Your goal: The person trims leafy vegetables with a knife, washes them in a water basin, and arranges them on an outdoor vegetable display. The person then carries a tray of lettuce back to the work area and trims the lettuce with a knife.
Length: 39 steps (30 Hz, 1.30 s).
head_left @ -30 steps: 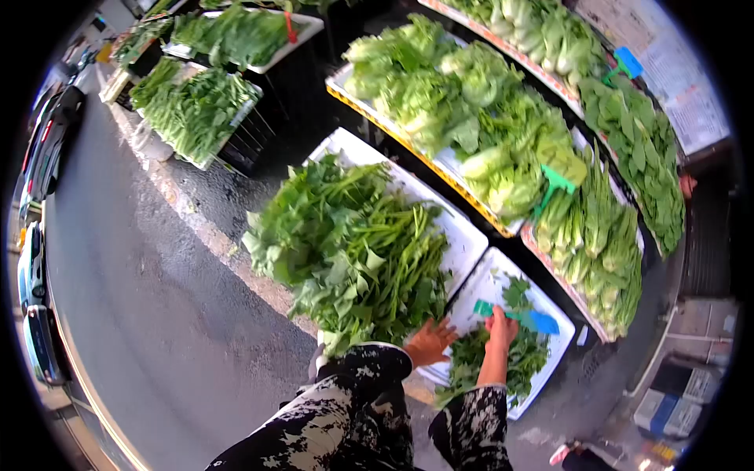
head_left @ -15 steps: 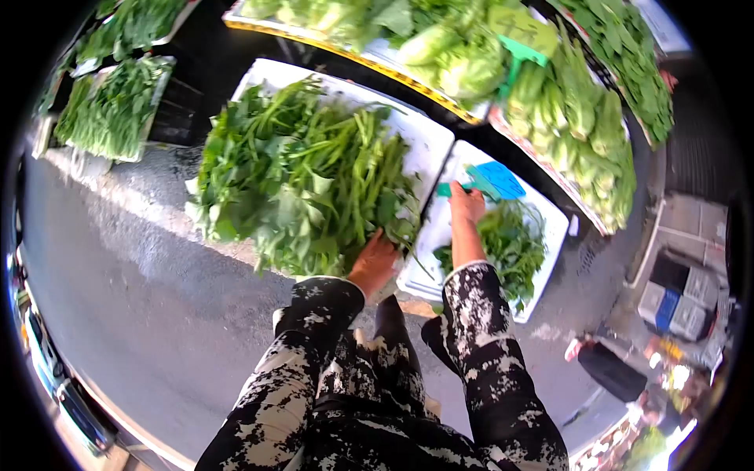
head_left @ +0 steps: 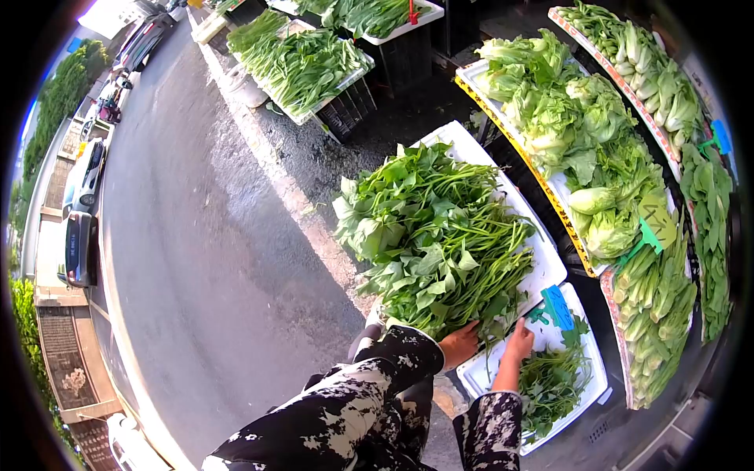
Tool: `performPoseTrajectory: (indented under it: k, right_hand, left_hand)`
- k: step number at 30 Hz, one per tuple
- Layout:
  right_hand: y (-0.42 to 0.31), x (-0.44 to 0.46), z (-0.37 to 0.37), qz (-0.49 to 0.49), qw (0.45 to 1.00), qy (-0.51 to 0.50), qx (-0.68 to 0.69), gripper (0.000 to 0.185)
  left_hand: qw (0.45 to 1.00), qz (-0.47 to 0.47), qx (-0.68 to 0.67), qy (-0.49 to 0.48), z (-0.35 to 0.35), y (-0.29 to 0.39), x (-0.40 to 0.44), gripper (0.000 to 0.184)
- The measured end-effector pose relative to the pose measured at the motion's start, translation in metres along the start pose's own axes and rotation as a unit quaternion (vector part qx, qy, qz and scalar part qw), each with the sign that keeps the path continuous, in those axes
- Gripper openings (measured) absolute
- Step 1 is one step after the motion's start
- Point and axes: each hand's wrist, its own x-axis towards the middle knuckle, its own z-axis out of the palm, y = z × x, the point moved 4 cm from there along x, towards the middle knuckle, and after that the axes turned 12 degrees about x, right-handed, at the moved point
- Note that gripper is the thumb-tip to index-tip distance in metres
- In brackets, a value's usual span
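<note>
A large heap of leafy greens [head_left: 440, 235] with long stems fills a white foam tray [head_left: 550, 263]. My left hand [head_left: 461, 345] is at the heap's near edge, its fingers closed around stems and partly hidden by them. Just to the right, my right hand [head_left: 517, 345] is over the edge of a smaller white foam tray [head_left: 593, 353], fingers closed. What it pinches is too small to make out. A green clip [head_left: 538, 314] with a blue price sign [head_left: 558, 306] is right beside its fingertips. A smaller bunch of greens [head_left: 554, 388] lies in that tray, below the sign.
Lettuce [head_left: 585, 157] fills a yellow-edged tray on the right, with a green-yellow price sign [head_left: 657, 220] near leafy stalks [head_left: 648, 314]. More greens [head_left: 306, 67] sit on a crate [head_left: 349, 110] at the back. Asphalt road [head_left: 204, 259] and parked cars [head_left: 78, 243] are to the left.
The view has swung left, so the trays appear lower and farther right. My left hand stays at the heap. My right hand, earlier on the green clip, now appears just below it.
</note>
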Motion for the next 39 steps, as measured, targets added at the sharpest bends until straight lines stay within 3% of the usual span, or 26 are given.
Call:
performPoseTrajectory:
  k: [1,2,6,9,11,12,13,14,15,16,17,19,20,21,22,23,25,27,29,30,31,34,35,37,38,39]
  right_hand:
    - [0.006,-0.012,0.007,0.014,0.998,-0.053,-0.03,0.047]
    - [0.024,-0.019,0.018,-0.056,0.995,-0.071,0.034,0.041]
    - [0.033,-0.047,0.038,-0.152,0.986,-0.063,-0.006,0.031]
    - [0.019,-0.061,0.045,-0.061,0.996,-0.057,0.04,0.028]
    - [-0.013,-0.072,0.057,0.002,0.98,-0.098,0.175,0.028]
    - [0.019,-0.059,0.075,-0.02,0.991,-0.057,0.123,0.029]
    - [-0.002,-0.073,0.072,0.075,0.97,-0.071,0.218,0.029]
    - [0.094,-0.043,0.116,0.039,0.963,-0.078,0.257,0.026]
    - [0.101,-0.046,0.114,0.1,0.962,-0.117,0.227,0.029]
    - [0.062,-0.056,0.091,0.09,0.985,-0.114,0.09,0.035]
    - [0.04,-0.057,0.08,0.081,0.986,-0.138,0.039,0.041]
    - [0.003,-0.079,0.043,-0.03,0.994,-0.079,0.07,0.046]
    - [-0.004,-0.08,0.018,-0.016,0.996,-0.054,0.076,0.047]
    - [-0.01,-0.084,0.006,-0.021,0.995,-0.049,0.089,0.048]
    - [-0.005,-0.086,-0.005,-0.001,0.989,-0.043,0.139,0.049]
    - [0.003,-0.089,-0.027,0.018,0.986,-0.012,0.166,0.04]
    - [0.04,-0.083,-0.064,-0.079,0.979,0.085,0.166,0.027]
    - [0.067,-0.077,-0.118,0.008,0.971,0.149,0.187,0.015]
    - [0.115,-0.064,-0.165,0.032,0.952,0.199,0.23,0.015]
    - [0.127,-0.061,-0.188,0.069,0.949,0.234,0.2,0.016]
    - [0.136,-0.056,-0.209,0.104,0.943,0.267,0.168,0.017]
    - [0.167,-0.028,-0.237,0.112,0.949,0.266,0.127,0.019]
    - [0.17,-0.018,-0.241,0.117,0.948,0.267,0.13,0.019]
    - [0.153,0.002,-0.25,0.003,0.948,0.309,0.078,0.024]
    - [0.151,0.014,-0.249,0.007,0.948,0.308,0.081,0.024]
    - [0.152,0.025,-0.247,0.066,0.947,0.315,-0.001,0.026]
  left_hand:
    - [0.997,-0.013,-0.018,0.068,0.001,-0.003,-0.002,0.013]
    - [0.995,-0.017,-0.015,0.095,0.011,-0.003,-0.003,0.012]
    - [0.996,-0.013,0.011,0.09,-0.004,-0.017,-0.009,0.012]
    - [0.989,0.0,-0.029,0.148,-0.011,-0.02,-0.007,0.019]
    - [0.969,-0.062,-0.089,0.222,-0.007,-0.021,-0.002,0.025]
    - [0.975,-0.106,-0.126,0.148,0.028,-0.014,0.0,0.03]
    - [0.937,-0.19,-0.288,-0.048,0.009,-0.027,-0.002,0.029]
    - [0.987,-0.094,-0.127,-0.018,0.013,-0.02,-0.006,0.024]
    - [0.995,-0.033,-0.082,0.055,0.019,-0.014,-0.014,0.022]
    - [0.993,0.003,-0.091,-0.068,0.034,-0.012,-0.005,0.024]
    - [0.996,0.008,-0.023,-0.086,0.033,-0.013,-0.005,0.028]
    - [0.986,0.027,0.115,-0.12,0.024,-0.012,-0.007,0.038]
    - [0.984,0.035,0.049,-0.166,0.009,-0.013,0.001,0.045]
    - [0.987,0.037,0.069,-0.138,0.002,-0.015,0.002,0.046]
    - [0.982,0.029,0.05,-0.178,0.004,-0.015,0.003,0.044]
    - [0.974,0.028,0.032,-0.223,-0.01,-0.011,0.008,0.042]
    - [0.981,0.028,0.034,-0.188,-0.025,0.006,0.015,0.038]
    - [0.987,0.023,0.04,-0.153,-0.038,0.02,0.027,0.034]
    - [0.99,0.013,-0.055,-0.129,-0.049,0.04,0.044,0.027]
    - [0.993,0.029,-0.106,-0.029,-0.054,0.049,0.052,0.021]
    - [0.994,0.034,-0.103,-0.031,-0.053,0.06,0.063,0.021]
    - [0.95,-0.056,-0.297,-0.076,-0.045,0.086,0.102,0.022]
    - [0.947,-0.07,-0.307,-0.069,-0.042,0.092,0.114,0.024]
    - [0.95,-0.072,-0.304,-0.031,-0.036,0.105,0.134,0.027]
    - [0.949,-0.091,-0.297,-0.058,-0.031,0.11,0.144,0.033]
    - [0.95,-0.091,-0.293,-0.062,-0.026,0.115,0.152,0.033]
